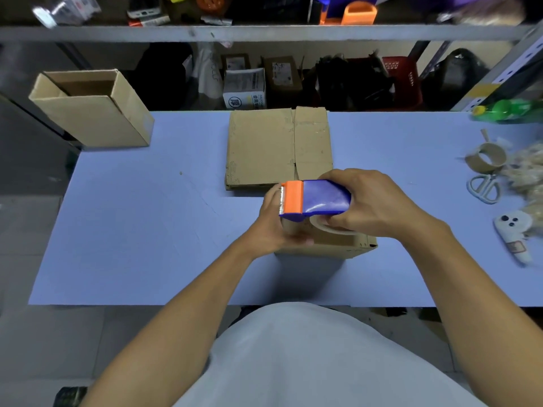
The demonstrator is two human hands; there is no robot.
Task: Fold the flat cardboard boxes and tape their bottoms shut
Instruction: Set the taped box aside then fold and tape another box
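Hands: right hand (371,202) is gripping the blue-and-orange tape dispenser (316,198); left hand (271,221) is curling round its orange cutter end, fingers apparently pinching the tape there.
Box in hand: small folded box (349,245) is sitting on the blue table (147,224), directly under both hands and mostly hidden by them.
Flat stock: flat cardboard boxes (279,148) are lying just beyond the hands.
Done box: one open box (94,108) is standing at the table's far left corner.
Risk, cutter: left fingertips are working close against the serrated blade and could get nicked.
Risk, tape: nothing seems to be pinning the box, so it could shift and take the tape crooked.
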